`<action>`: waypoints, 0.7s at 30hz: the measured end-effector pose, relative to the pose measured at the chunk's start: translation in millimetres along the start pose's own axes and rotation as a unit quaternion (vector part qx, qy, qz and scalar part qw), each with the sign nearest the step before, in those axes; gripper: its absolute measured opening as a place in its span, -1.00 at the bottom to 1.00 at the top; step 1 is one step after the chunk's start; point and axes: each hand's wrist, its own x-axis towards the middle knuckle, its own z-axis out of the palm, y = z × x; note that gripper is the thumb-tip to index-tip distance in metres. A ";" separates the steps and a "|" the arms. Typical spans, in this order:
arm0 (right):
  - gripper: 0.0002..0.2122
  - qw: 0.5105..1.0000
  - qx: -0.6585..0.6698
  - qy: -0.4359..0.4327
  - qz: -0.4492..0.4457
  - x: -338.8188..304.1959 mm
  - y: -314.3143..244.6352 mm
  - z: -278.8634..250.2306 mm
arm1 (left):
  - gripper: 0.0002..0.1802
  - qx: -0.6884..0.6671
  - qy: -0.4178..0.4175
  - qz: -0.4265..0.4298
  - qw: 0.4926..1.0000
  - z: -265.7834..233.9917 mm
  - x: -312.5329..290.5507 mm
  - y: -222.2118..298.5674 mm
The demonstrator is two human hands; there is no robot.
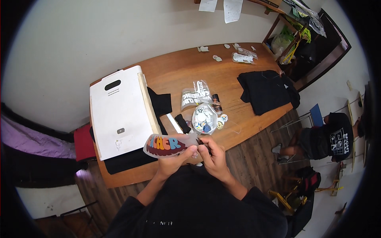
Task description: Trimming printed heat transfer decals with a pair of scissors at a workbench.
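My left hand is closed on a translucent transfer film printed with big lettering in orange, blue and dark red. The film is held up in front of my chest, above the near edge of the table. My right hand meets it at the film's right end, thumb and fingers closed on a small dark tool. Fingers cover most of that tool, so its kind is unclear. Just beyond my hands stands a clear container with round patterned stickers in it.
A large white press-like machine fills the table's left, black cloth under it. Another printed film and a dark bottle lie beyond the container. Folded black shirts rest on the right. A person is at the far right.
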 end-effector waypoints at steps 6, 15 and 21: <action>-0.87 1.000 -0.002 0.019 -0.012 -3.9 0.3 1.6 | -0.63 -0.003 0.014 -0.003 1.000 6.3 -5.7 -2.2; -0.87 1.000 0.002 0.024 -0.007 -8.0 6.8 -2.8 | -0.64 -0.027 0.029 -0.017 0.999 12.3 -9.3 -17.0; -0.88 0.999 0.017 0.026 0.011 -10.2 7.1 -5.4 | -0.65 -0.035 0.002 0.012 0.999 15.1 -12.2 -24.0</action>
